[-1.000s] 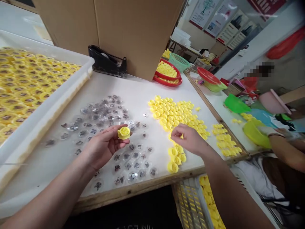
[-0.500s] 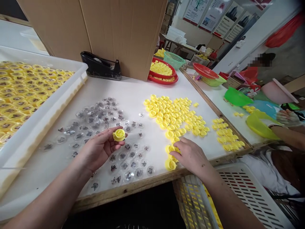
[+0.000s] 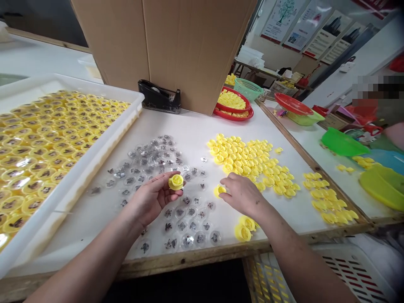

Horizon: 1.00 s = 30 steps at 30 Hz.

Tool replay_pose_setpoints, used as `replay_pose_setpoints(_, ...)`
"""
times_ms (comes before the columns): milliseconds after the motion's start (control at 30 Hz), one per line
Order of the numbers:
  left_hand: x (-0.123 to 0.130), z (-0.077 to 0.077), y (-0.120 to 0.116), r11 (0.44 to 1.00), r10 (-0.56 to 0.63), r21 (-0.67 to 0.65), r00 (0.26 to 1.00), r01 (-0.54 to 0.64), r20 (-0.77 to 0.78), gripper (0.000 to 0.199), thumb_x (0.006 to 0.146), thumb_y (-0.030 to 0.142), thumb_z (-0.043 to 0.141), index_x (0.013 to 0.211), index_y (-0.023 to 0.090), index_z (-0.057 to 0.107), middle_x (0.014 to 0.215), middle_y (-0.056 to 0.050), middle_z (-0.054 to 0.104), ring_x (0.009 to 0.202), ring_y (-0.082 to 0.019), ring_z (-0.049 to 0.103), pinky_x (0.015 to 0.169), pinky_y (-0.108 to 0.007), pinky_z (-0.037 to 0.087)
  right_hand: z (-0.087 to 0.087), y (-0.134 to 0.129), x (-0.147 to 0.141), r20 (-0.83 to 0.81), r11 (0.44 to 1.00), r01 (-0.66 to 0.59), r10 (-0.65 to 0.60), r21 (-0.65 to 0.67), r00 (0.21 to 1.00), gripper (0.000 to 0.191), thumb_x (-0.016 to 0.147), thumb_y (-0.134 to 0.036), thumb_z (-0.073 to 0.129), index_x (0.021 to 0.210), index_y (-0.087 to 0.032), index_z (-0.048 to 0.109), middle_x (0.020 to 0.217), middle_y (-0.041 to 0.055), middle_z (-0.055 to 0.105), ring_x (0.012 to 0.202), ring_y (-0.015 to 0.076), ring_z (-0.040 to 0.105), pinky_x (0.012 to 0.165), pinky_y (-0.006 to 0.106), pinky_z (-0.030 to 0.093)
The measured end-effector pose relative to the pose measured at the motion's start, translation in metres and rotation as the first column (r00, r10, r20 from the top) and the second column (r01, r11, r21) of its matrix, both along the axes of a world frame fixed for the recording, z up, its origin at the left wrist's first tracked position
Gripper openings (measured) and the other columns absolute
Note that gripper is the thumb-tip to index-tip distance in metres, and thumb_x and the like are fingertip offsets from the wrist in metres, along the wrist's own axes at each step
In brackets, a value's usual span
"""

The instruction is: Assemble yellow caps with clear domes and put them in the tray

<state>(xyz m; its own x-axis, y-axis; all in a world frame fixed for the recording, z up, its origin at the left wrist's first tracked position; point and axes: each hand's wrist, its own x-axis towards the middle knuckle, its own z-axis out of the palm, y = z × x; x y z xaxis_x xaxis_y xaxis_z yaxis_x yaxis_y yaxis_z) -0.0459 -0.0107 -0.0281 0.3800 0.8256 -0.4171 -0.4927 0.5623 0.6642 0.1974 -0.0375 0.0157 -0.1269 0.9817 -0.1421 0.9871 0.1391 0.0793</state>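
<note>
My left hand, palm turned up, holds a small round yellow cup-like piece between thumb and fingers. My right hand has its thumb and fingertips closed at another yellow piece, just above the white table. Many similar yellow pieces lie spread behind my right hand, and a few rest near the front edge. Clear round discs with dark printed figures are scattered around and beyond my left hand.
At the left stands a white tray full of yellow pieces with printed tops. A black tape dispenser sits before a cardboard box. Red plates of yellow pieces stand behind. Bowls, more yellow pieces and a person are at the right.
My right hand has lifted a yellow piece off the near column and moved it toward my left hand. The left hand still holds its piece. The view has shifted left.
</note>
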Motion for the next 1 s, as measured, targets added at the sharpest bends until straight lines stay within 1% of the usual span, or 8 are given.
replay_pose_setpoints(100, 0.000, 0.001, 0.000, 1.000, 0.003, -0.010, 1.000, -0.003, 0.020, 0.031, 0.086, 0.016, 0.051, 0.115, 0.008, 0.058, 0.089, -0.015, 0.067, 0.064, -0.016, 0.067, 0.054, -0.020, 0.055, 0.002, 0.030, -0.016, -0.007, 1.000, -0.025, 0.025, -0.001, 1.000, 0.020, 0.085, -0.028, 0.052, 0.097, -0.020, 0.065, 0.094, 0.0075, 0.063, 0.087, 0.0227, 0.060, 0.072, 0.031, 0.039)
replay_pose_setpoints(233, -0.001, 0.003, 0.001, 1.000, 0.021, -0.015, 0.999, -0.021, 0.033, 0.033, 0.086, 0.016, 0.052, 0.118, 0.009, 0.056, 0.091, -0.015, 0.066, 0.065, -0.016, 0.067, 0.056, -0.020, 0.055, -0.013, 0.066, -0.032, -0.028, 0.997, -0.027, 0.026, -0.065, 0.999, 0.016, 0.077, -0.030, 0.061, 0.086, -0.018, 0.066, 0.087, 0.0083, 0.065, 0.080, 0.0224, 0.062, 0.060, 0.028, 0.038)
replay_pose_setpoints(367, -0.001, 0.004, 0.002, 1.000, 0.009, -0.007, 0.999, -0.009, 0.050, 0.030, 0.086, 0.016, 0.052, 0.115, 0.009, 0.057, 0.093, -0.016, 0.066, 0.065, -0.016, 0.067, 0.056, -0.019, 0.055, -0.027, 0.080, -0.032, -0.075, 0.996, -0.016, 0.009, -0.089, 0.997, 0.011, 0.073, -0.029, 0.061, 0.075, -0.018, 0.065, 0.080, 0.0075, 0.066, 0.074, 0.0215, 0.061, 0.056, 0.027, 0.036)
replay_pose_setpoints(500, 0.000, 0.005, 0.001, 1.000, -0.006, -0.024, 0.999, 0.008, 0.050, 0.028, 0.086, 0.015, 0.052, 0.113, 0.009, 0.058, 0.093, -0.015, 0.066, 0.065, -0.016, 0.067, 0.055, -0.019, 0.054, -0.022, 0.072, -0.025, -0.165, 0.998, -0.001, -0.010, -0.066, 0.986, 0.006, 0.069, -0.022, 0.059, 0.073, -0.019, 0.062, 0.076, 0.0052, 0.066, 0.072, 0.0204, 0.061, 0.057, 0.027, 0.038)
replay_pose_setpoints(633, 0.003, 0.004, -0.002, 0.999, -0.005, -0.039, 0.998, 0.007, 0.059, 0.024, 0.086, 0.016, 0.052, 0.108, 0.010, 0.060, 0.090, -0.013, 0.066, 0.062, -0.015, 0.067, 0.053, -0.019, 0.054, -0.004, 0.049, -0.031, -0.317, 1.000, -0.018, 0.010, -0.022, 0.948, 0.009, 0.075, -0.027, 0.057, 0.082, -0.021, 0.058, 0.080, 0.0006, 0.065, 0.072, 0.0147, 0.061, 0.063, 0.024, 0.045)
replay_pose_setpoints(700, 0.004, 0.002, -0.003, 0.999, -0.010, -0.043, 0.997, 0.013, 0.076, 0.023, 0.087, 0.018, 0.052, 0.107, 0.010, 0.061, 0.087, -0.012, 0.066, 0.062, -0.015, 0.067, 0.053, -0.019, 0.054, 0.005, 0.035, -0.039, -0.454, 0.996, -0.081, 0.085, 0.029, 0.887, 0.011, 0.077, -0.026, 0.057, 0.087, -0.022, 0.056, 0.082, -0.0009, 0.065, 0.071, 0.0125, 0.061, 0.065, 0.023, 0.048)
replay_pose_setpoints(800, 0.006, -0.001, -0.005, 0.997, -0.057, -0.036, 0.991, 0.062, 0.123, 0.022, 0.088, 0.018, 0.050, 0.106, 0.010, 0.060, 0.083, -0.011, 0.066, 0.062, -0.015, 0.067, 0.053, -0.020, 0.054, 0.013, 0.019, -0.050, -0.624, 0.965, -0.205, 0.261, 0.161, 0.737, 0.015, 0.077, -0.019, 0.057, 0.092, -0.022, 0.056, 0.083, -0.0003, 0.063, 0.073, 0.0125, 0.060, 0.067, 0.024, 0.049)
replay_pose_setpoints(1000, 0.006, -0.003, -0.008, 0.992, -0.125, 0.043, 0.971, 0.119, 0.205, 0.019, 0.088, 0.019, 0.051, 0.103, 0.011, 0.060, 0.083, -0.010, 0.066, 0.063, -0.014, 0.067, 0.056, -0.019, 0.053, 0.013, 0.010, -0.062, -0.634, 0.895, -0.334, 0.446, 0.296, 0.632, 0.031, 0.080, -0.010, 0.054, 0.108, -0.023, 0.058, 0.102, 0.0042, 0.063, 0.087, 0.0158, 0.061, 0.076, 0.030, 0.051)
